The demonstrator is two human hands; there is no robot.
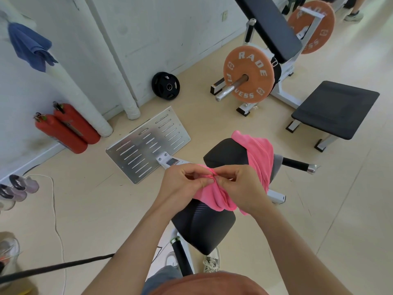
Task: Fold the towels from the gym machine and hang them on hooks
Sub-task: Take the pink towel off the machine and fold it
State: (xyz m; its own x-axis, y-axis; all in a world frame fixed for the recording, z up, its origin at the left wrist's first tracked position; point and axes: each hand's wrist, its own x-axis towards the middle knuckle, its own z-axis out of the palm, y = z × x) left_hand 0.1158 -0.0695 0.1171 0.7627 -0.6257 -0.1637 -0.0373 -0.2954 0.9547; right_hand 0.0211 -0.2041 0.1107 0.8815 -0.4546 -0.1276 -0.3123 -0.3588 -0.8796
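The job looked part done. Up and far to the left of the gym machine (204, 226), a blue towel (32, 47) hung against the wall (148, 28), bunched to a point at its top. That suggested one towel had already been put away, though the hook itself could not be made out.

The pink towel (259, 154) was in hand but not yet folded. Its far end lay draped over the machine's upper black pad, and the rest trailed down toward the person in loose gathers above the lower seat pad. Both hands met over the middle of the machine. The left hand (187, 182) and the right hand (240, 186) each had fingers curled and pinching the same near edge of the pink cloth, thumbs close together, as if finding a corner or hem to start a fold.

Just right of the upper pad, under the pink cloth, a grey patch (277, 165) showed. Whether it was another towel or part of the machine could not be told.

What seemed left: square up and fold the pink towel, then carry it to the wall and hang it.
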